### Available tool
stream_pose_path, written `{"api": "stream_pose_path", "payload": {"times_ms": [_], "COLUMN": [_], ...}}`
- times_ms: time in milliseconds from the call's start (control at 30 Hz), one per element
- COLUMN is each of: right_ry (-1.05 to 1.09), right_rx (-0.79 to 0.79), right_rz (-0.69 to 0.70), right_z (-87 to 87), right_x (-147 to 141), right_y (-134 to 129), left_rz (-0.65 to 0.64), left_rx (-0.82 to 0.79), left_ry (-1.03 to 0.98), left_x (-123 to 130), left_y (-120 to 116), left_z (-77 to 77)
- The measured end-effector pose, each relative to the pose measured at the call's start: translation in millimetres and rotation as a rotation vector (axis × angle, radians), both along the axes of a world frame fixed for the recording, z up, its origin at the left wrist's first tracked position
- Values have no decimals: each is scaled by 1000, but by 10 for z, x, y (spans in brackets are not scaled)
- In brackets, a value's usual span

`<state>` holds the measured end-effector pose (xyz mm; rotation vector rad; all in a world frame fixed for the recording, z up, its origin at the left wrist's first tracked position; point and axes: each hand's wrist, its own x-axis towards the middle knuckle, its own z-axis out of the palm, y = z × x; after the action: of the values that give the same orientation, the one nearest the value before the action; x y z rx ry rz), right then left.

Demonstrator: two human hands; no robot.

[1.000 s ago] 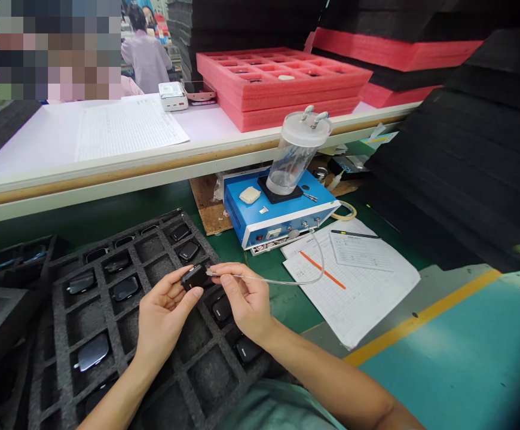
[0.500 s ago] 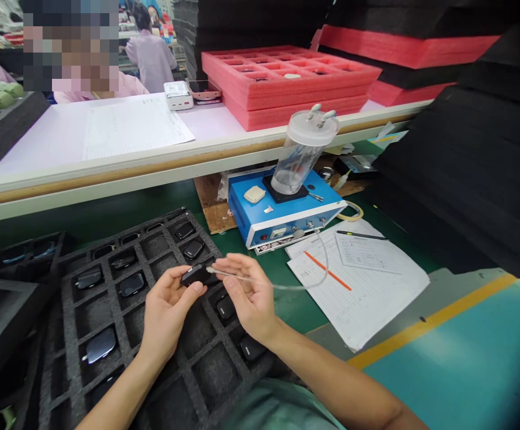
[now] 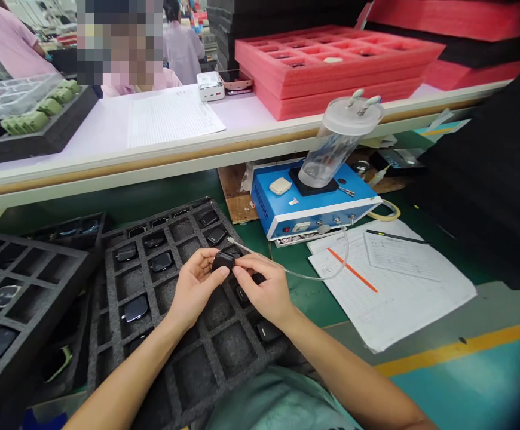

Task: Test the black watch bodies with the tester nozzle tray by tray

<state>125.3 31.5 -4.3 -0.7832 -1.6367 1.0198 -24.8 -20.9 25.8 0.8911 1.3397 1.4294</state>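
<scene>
**Now: a small black device (image 3: 223, 261) held close**

The left hand (image 3: 192, 286) cups it while the right hand (image 3: 262, 289) closes on its edge, both just above a foam tray (image 3: 107, 334) of similar devices on the green tabletop (image 3: 296, 304). A clear tube (image 3: 305, 276) curves from beside them to a blue tester box (image 3: 269, 206), which carries an acrylic jar (image 3: 338, 143).

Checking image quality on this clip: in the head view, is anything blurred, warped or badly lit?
Head view: the left hand, right hand and black device look fairly sharp in even light; the white shelf edge bows from lens distortion; a pixelated patch covers a person's head; the teal panel darkens toward the bottom right corner.
</scene>
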Motion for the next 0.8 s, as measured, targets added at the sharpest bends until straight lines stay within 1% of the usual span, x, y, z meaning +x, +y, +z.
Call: {"api": "stream_pose_path", "payload": {"times_ms": [100, 167, 233, 300, 367, 400, 467, 533, 567, 600, 633, 667, 733, 767, 800], "right_ry": [-15, -64, -133, -190, -226, -248, -337, -480, -556, -623, -675, -708, -728, -714, -688], "right_rx": [-51, -81, -90, -102, -129, -138, -117, -41, 8, 54, 93, 121, 150, 151, 142], "right_rz": [33, 73, 99, 100, 90, 92, 146, 247, 292, 321, 334, 335, 334, 333, 328], "right_z": [48, 110, 175, 222, 238, 236, 220, 200, 191, 185, 181, 181, 187, 192, 197], "right_x": [14, 13, 2, -13, -17, -13, -1, 5, 3, 1, -1, 2, 33, 62, 100], "right_y": [24, 50, 69, 71, 52, 34, -17, -80, -113, -143, -169, -189, -208, -207, -198], "left_rz": [-22, -52, -49, 3, 100, 146, 207, 190, 160, 129, 94, 61, 2, -6, -5], "left_rx": [-23, -45, -57, -72, -91, -96, -99, -100, -101, -104, -112, -125, -168, -190, -210], "left_ry": [60, 92, 135, 190, 233, 229, 158, 27, -12, 4, 106, 265, 682, 794, 866], "left_x": [-26, -33, -36, -58, -127, -183, -319, -445, -489, -516, -527, -523, -494, -477, -464], "left_y": [6, -1, -36, -111, -213, -260, -310, -257, -184, -81, 46, 188, 480, 610, 718], "left_z": [89, 158, 214, 252, 275, 285, 301, 311, 309, 300, 283, 259, 190, 150, 110]}}
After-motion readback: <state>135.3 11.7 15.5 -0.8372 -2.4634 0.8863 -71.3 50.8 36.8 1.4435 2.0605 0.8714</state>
